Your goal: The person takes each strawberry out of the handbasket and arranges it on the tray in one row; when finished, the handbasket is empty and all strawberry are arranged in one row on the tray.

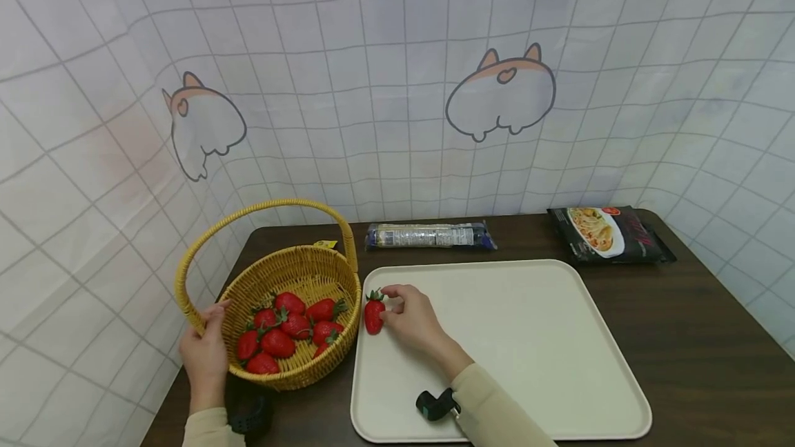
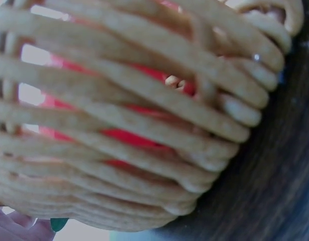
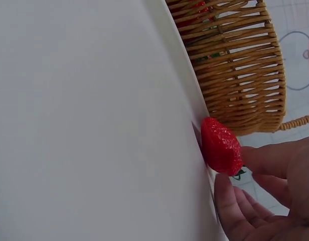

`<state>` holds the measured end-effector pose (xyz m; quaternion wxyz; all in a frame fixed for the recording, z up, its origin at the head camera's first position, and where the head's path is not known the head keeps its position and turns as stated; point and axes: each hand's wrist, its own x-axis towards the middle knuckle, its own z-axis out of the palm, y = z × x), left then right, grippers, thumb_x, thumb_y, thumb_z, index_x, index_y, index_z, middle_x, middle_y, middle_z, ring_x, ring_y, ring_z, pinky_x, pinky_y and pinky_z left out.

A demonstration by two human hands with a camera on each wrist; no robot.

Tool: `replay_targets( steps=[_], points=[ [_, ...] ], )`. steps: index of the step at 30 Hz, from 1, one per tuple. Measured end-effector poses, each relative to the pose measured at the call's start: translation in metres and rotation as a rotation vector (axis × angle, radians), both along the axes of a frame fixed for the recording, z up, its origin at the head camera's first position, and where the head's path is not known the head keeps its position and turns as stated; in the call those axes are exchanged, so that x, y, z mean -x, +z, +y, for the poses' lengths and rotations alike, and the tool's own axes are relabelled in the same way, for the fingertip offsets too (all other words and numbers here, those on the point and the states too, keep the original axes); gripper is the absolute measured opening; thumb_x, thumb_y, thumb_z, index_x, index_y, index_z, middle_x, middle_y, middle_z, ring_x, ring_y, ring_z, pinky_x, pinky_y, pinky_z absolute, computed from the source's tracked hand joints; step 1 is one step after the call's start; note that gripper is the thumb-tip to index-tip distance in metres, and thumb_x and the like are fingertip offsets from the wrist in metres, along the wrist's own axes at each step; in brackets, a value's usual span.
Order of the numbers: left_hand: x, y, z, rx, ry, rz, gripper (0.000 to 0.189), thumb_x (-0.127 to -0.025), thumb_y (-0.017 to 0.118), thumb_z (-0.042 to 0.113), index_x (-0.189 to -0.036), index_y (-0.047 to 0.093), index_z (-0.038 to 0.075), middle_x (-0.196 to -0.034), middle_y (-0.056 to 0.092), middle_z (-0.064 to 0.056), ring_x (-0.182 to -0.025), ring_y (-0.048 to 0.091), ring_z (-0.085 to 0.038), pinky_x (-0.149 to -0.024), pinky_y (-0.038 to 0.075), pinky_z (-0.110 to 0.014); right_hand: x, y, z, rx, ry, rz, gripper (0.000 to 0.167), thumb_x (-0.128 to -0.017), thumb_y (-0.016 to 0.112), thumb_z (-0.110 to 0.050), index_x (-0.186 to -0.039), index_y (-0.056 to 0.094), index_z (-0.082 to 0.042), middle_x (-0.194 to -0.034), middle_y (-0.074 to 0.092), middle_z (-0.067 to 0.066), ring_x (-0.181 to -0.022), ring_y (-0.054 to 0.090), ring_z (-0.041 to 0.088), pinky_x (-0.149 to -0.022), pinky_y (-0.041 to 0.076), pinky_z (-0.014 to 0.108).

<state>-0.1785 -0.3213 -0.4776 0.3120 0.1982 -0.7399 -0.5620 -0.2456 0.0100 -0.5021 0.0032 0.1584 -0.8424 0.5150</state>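
Observation:
My right hand (image 1: 411, 316) pinches a red strawberry (image 1: 375, 313) with green leaves between thumb and finger, at the left edge of the white tray (image 1: 497, 357). In the right wrist view the same strawberry (image 3: 220, 146) is at the fingertips, by the tray's rim. On the left, my left hand (image 1: 206, 350) grips the yellow wicker basket (image 1: 310, 374) where its handle meets the rim. Several strawberries (image 1: 277, 343) lie inside the basket. The left wrist view is filled by the basket's woven side (image 2: 119, 110), with red showing through the gaps.
Behind the tray lies a long clear-and-blue package (image 1: 430, 235). A black food packet (image 1: 611, 234) with a noodle picture is at the back right. The dark wooden table (image 1: 695, 336) backs onto a white checked curtain (image 1: 385, 88).

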Motion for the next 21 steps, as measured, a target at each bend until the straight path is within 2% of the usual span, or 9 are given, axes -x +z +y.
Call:
replay_targets(
  steps=[3, 6, 9, 11, 14, 17, 21],
  points=[
    [-0.002, 0.0, 0.0, 0.008, 0.005, -0.008, 0.037, -0.1, 0.057, 0.032, -0.113, 0.068, -0.001, -0.105, 0.071, 0.016, -0.106, 0.052, 0.006, -0.097, 0.037, -0.022, 0.0, 0.003, 0.001, -0.009, -0.042, 0.029, 0.035, -0.083, 0.072, -0.006, -0.118, 0.066, -0.005, -0.112, 0.063, 0.013, -0.076, 0.062, 0.01, -0.068, 0.05, 0.025],
    [-0.004, 0.0, 0.001, 0.02, 0.013, -0.013, 0.036, -0.099, 0.057, 0.035, -0.111, 0.07, 0.003, -0.106, 0.072, 0.013, -0.106, 0.053, 0.005, -0.096, 0.037, -0.021, -0.002, 0.009, 0.002, 0.042, -0.055, 0.036, 0.031, -0.086, 0.068, -0.004, -0.117, 0.067, -0.004, -0.111, 0.063, 0.013, -0.074, 0.063, 0.012, -0.065, 0.05, 0.025],
    [-0.005, 0.001, 0.002, 0.04, 0.019, -0.021, 0.035, -0.099, 0.057, 0.037, -0.109, 0.072, 0.008, -0.11, 0.072, 0.007, -0.107, 0.053, 0.004, -0.093, 0.037, -0.021, -0.005, 0.017, 0.001, 0.153, -0.036, 0.03, 0.025, -0.09, 0.064, -0.003, -0.115, 0.067, -0.003, -0.109, 0.065, 0.014, -0.075, 0.066, 0.021, -0.061, 0.052, 0.025],
    [-0.005, 0.001, 0.002, 0.05, 0.024, -0.022, 0.036, -0.099, 0.056, 0.037, -0.108, 0.072, 0.007, -0.11, 0.072, 0.006, -0.107, 0.054, 0.003, -0.092, 0.037, -0.02, -0.007, 0.024, -0.001, 0.225, -0.014, 0.02, 0.021, -0.092, 0.063, -0.003, -0.112, 0.068, -0.002, -0.106, 0.066, 0.014, -0.078, 0.067, 0.028, -0.061, 0.053, 0.024],
    [-0.005, 0.001, 0.003, 0.058, 0.024, -0.017, 0.038, -0.099, 0.056, 0.036, -0.109, 0.07, 0.002, -0.107, 0.072, 0.01, -0.107, 0.053, 0.003, -0.091, 0.037, -0.02, -0.011, 0.034, -0.006, 0.258, 0.018, 0.031, 0.018, -0.093, 0.063, -0.006, -0.109, 0.07, -0.005, -0.102, 0.069, 0.01, -0.083, 0.067, 0.029, -0.064, 0.053, 0.023],
    [-0.004, 0.001, 0.002, 0.054, 0.021, -0.005, 0.038, -0.1, 0.056, 0.034, -0.109, 0.069, -0.001, -0.103, 0.07, 0.016, -0.106, 0.053, 0.005, -0.09, 0.037, -0.018, -0.017, 0.046, -0.011, 0.276, 0.092, 0.035, 0.018, -0.094, 0.064, -0.011, -0.11, 0.069, -0.006, -0.104, 0.069, 0.008, -0.088, 0.065, 0.024, -0.071, 0.052, 0.022],
    [-0.002, 0.0, -0.001, 0.052, 0.017, 0.004, 0.037, -0.1, 0.057, 0.032, -0.109, 0.069, -0.001, -0.101, 0.069, 0.02, -0.104, 0.053, 0.007, -0.09, 0.038, -0.017, -0.025, 0.059, -0.022, 0.312, 0.27, 0.026, 0.021, -0.095, 0.064, -0.012, -0.115, 0.067, -0.007, -0.111, 0.068, 0.011, -0.097, 0.064, 0.02, -0.081, 0.052, 0.024]
  ],
)
